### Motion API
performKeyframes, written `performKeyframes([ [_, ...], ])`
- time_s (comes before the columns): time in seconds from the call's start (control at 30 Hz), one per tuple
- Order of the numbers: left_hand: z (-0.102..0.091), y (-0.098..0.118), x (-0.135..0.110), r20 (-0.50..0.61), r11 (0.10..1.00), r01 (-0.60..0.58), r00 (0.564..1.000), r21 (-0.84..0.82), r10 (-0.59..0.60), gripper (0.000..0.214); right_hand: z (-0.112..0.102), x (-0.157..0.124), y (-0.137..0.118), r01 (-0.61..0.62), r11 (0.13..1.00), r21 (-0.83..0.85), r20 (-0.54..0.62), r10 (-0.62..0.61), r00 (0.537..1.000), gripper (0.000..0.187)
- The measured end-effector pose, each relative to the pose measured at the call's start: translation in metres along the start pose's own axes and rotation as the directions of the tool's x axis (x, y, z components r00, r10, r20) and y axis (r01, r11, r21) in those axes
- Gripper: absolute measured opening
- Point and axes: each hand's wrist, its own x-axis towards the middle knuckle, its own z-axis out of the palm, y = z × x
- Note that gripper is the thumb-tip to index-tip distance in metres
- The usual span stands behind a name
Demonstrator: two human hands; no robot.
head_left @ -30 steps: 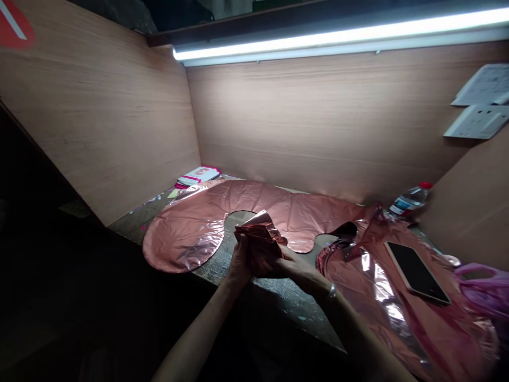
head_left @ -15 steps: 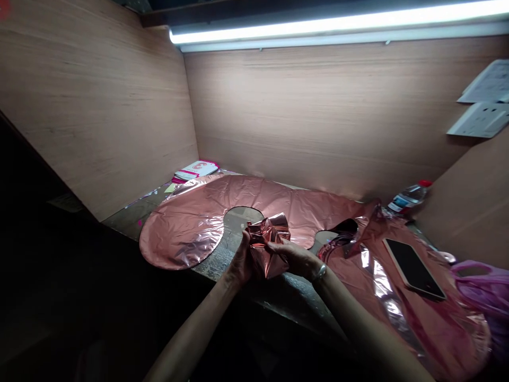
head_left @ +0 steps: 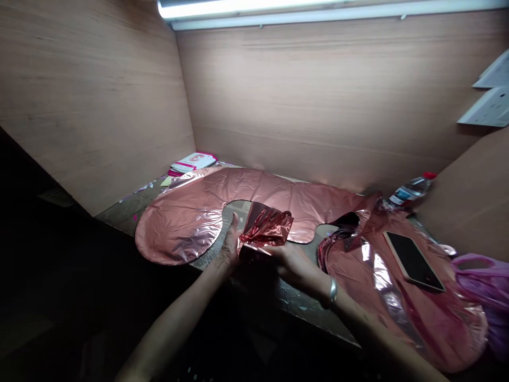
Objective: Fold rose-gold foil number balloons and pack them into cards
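Between my two hands is a crumpled, folded rose-gold foil balloon (head_left: 270, 225), held above the table's front edge. My left hand (head_left: 229, 246) supports its left side, thumb pointing up and the other fingers mostly hidden behind the foil. My right hand (head_left: 296, 262), slightly blurred and with a silver bangle at the wrist, grips the foil's lower right part. Behind them a large flat rose-gold foil balloon (head_left: 178, 228) with a curved outline lies across the table. More flat foil balloons (head_left: 358, 281) are spread in a stack at the right.
A phone (head_left: 413, 261) rests on the right-hand foil. Beyond it are a red-capped water bottle (head_left: 411, 191) and a pink plastic bag (head_left: 481, 278). White-and-pink packets (head_left: 194, 162) lie at the back left. Wooden panels (head_left: 318, 95) enclose the table; a tube light (head_left: 278, 13) hangs above.
The foil in my hands has turned and been folded, its loose end now fanning upward. My left thumb has come off it, and my right hand has shifted lower. The camera view has tilted slightly down.
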Motion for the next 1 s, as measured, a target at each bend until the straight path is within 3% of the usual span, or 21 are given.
performKeyframes([
  [0.07,-0.003,0.011,-0.002,0.012,0.995,0.079,0.997,0.064,-0.08,0.081,0.013,-0.011,-0.005,-0.029,0.952,-0.303,-0.037,0.019,0.999,0.04],
  [0.17,-0.007,0.018,-0.005,-0.107,0.961,0.134,0.988,0.241,-0.11,0.062,0.037,-0.02,-0.005,-0.015,0.875,-0.483,-0.027,0.001,1.0,0.042],
  [0.2,-0.008,0.017,-0.006,-0.191,0.943,0.084,0.981,0.322,-0.023,0.053,0.044,-0.022,-0.003,-0.005,0.858,-0.514,-0.031,-0.013,0.999,0.044],
  [0.23,-0.009,0.016,-0.007,-0.272,0.907,-0.02,0.951,0.421,0.147,0.046,0.049,-0.023,-0.002,-0.003,0.839,-0.543,-0.04,-0.022,0.999,0.045],
  [0.27,-0.008,0.014,-0.008,-0.315,0.828,-0.16,0.873,0.538,0.373,0.042,0.054,-0.023,0.0,-0.006,0.821,-0.571,-0.05,-0.028,0.998,0.047],
  [0.3,-0.006,0.011,-0.009,-0.296,0.694,-0.301,0.742,0.655,0.601,0.04,0.057,-0.024,0.001,-0.007,0.803,-0.596,-0.057,-0.034,0.998,0.049],
  [0.33,-0.002,0.009,-0.011,-0.221,0.531,-0.402,0.603,0.746,0.767,0.039,0.06,-0.024,0.002,-0.006,0.787,-0.617,-0.064,-0.043,0.997,0.05],
  [0.37,0.002,0.007,-0.014,-0.114,0.392,-0.454,0.526,0.8,0.843,0.035,0.062,-0.024,0.003,-0.002,0.772,-0.636,-0.07,-0.055,0.996,0.05],
  [0.4,0.008,0.006,-0.017,-0.001,0.309,-0.469,0.549,0.828,0.836,0.029,0.064,-0.025,0.003,0.003,0.758,-0.652,-0.074,-0.068,0.995,0.051],
  [0.47,0.018,0.004,-0.022,0.183,0.249,-0.427,0.745,0.869,0.641,0.016,0.067,-0.025,0.004,0.01,0.736,-0.676,-0.082,-0.088,0.993,0.051],
  [0.5,0.022,0.004,-0.023,0.235,0.217,-0.394,0.82,0.893,0.522,0.016,0.069,-0.026,0.005,0.01,0.728,-0.685,-0.086,-0.094,0.992,0.05],
  [0.53,0.025,0.005,-0.022,0.26,0.175,-0.365,0.861,0.914,0.437,0.017,0.071,-0.026,0.005,0.009,0.722,-0.692,-0.091,-0.099,0.991,0.05],
  [0.6,0.026,0.007,-0.015,0.257,0.133,-0.328,0.888,0.935,0.382,0.02,0.074,-0.027,0.007,0.004,0.708,-0.706,-0.104,-0.109,0.989,0.051],
  [0.63,0.024,0.009,-0.009,0.24,0.168,-0.32,0.897,0.932,0.372,0.022,0.076,-0.027,0.007,0.001,0.701,-0.713,-0.111,-0.114,0.987,0.052],
  [0.73,0.015,0.017,0.018,0.199,0.404,-0.263,0.961,0.876,0.194,0.035,0.079,-0.028,0.008,-0.003,0.68,-0.733,-0.121,-0.126,0.985,0.054],
  [0.77,0.011,0.019,0.027,0.21,0.434,-0.239,0.971,0.869,0.114,0.038,0.08,-0.028,0.008,-0.004,0.672,-0.74,-0.122,-0.129,0.984,0.054],
  [0.8,0.008,0.021,0.035,0.223,0.416,-0.221,0.974,0.882,0.045,0.039,0.081,-0.028,0.008,-0.005,0.664,-0.748,-0.123,-0.132,0.984,0.054],
  [0.87,0.004,0.025,0.047,0.219,0.278,-0.196,0.974,0.94,-0.053,0.039,0.082,-0.029,0.009,-0.007,0.651,-0.759,-0.132,-0.143,0.981,0.055],
  [1.0,0.003,0.032,0.052,0.103,0.062,-0.097,0.989,0.993,-0.108,0.046,0.085,-0.03,0.011,-0.011,0.656,-0.754,-0.162,-0.17,0.972,0.06],
])
